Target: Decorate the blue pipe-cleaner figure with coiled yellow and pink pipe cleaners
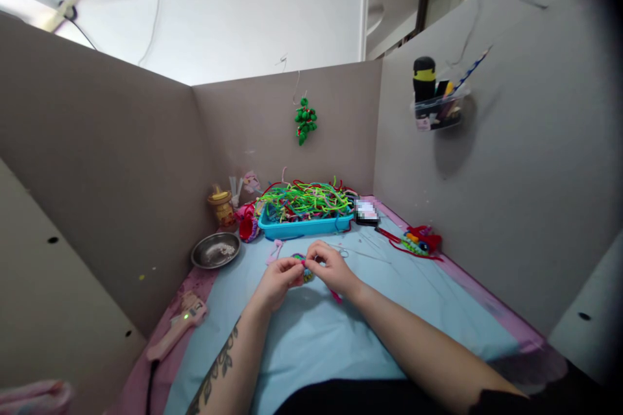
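I see the left hand (280, 280) and the right hand (335, 267), both pinching one small multicoloured cord piece (307, 275) over the light-blue sheet (321, 343). Beyond it is a bright-blue rectangular plastic tray (306, 229), heaped with tangled coloured cords (311, 198).

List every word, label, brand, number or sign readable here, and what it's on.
Nothing is legible.
Clear wall container: pale label, too small.
Yellow-lidded jar: print too blurred.
Dark-edged device: face pixelated, unreadable.
Pink glue gun: dark mark near its green light, too small.
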Demonstrator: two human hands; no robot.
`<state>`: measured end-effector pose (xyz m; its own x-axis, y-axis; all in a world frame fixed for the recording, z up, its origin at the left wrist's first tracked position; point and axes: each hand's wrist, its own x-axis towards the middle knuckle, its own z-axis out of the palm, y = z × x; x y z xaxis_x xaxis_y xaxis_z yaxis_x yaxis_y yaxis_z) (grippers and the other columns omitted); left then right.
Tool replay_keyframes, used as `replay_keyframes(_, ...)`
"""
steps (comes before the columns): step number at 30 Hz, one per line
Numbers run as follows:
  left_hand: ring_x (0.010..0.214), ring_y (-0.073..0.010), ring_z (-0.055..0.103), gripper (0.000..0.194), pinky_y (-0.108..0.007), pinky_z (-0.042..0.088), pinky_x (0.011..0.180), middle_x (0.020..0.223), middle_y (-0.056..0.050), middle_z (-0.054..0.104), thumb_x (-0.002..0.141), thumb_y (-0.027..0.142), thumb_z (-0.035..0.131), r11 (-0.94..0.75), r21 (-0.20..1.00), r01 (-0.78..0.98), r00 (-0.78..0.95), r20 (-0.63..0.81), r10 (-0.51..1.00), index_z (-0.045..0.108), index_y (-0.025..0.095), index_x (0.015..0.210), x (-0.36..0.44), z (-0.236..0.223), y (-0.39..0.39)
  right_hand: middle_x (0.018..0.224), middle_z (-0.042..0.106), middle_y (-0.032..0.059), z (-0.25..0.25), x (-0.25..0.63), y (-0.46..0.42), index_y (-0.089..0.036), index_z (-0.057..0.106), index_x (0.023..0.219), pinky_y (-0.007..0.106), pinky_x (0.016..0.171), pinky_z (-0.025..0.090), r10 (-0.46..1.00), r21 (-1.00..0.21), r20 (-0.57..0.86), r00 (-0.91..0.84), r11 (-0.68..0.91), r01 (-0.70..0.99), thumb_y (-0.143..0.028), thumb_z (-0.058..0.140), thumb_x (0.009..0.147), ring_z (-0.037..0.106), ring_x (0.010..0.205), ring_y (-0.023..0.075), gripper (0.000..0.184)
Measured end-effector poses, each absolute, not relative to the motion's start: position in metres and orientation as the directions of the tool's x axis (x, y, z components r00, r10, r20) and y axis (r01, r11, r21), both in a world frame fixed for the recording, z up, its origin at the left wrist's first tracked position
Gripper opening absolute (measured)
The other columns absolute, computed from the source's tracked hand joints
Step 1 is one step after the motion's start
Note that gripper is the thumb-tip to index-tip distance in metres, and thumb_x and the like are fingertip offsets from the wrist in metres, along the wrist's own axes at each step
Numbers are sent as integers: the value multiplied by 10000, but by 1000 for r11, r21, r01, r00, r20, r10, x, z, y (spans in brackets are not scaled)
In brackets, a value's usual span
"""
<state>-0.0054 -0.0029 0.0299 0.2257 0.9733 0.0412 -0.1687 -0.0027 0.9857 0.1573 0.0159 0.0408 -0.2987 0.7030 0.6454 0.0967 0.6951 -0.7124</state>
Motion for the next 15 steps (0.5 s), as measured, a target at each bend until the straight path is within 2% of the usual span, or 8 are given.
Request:
replay_keyframes(7, 505, -88, 472, 289, -214, 371, 521, 538, 15, 537, 702, 399, 659, -216, 976, 22, 73, 214, 974, 615, 113, 691, 0, 27, -1, 715, 509, 9, 38, 155, 16, -178, 541, 642, 238, 596, 401, 701, -701, 650, -295, 702, 126, -156, 559, 754, 492, 681, 131, 115)
replay_keyframes(15, 499, -78, 448, 262, -201, 354, 513, 527, 34, 513, 705, 381, 648, -210, 976, -61, 44, 212, 976, 598, 126, 674, 3, 31, -4, 777, 501, 20, 37, 153, 13, -187, 569, 694, 265, 669, 406, 628, -604, 691, -357, 773, 191, -141, 536, 789, 490, 734, 141, 111)
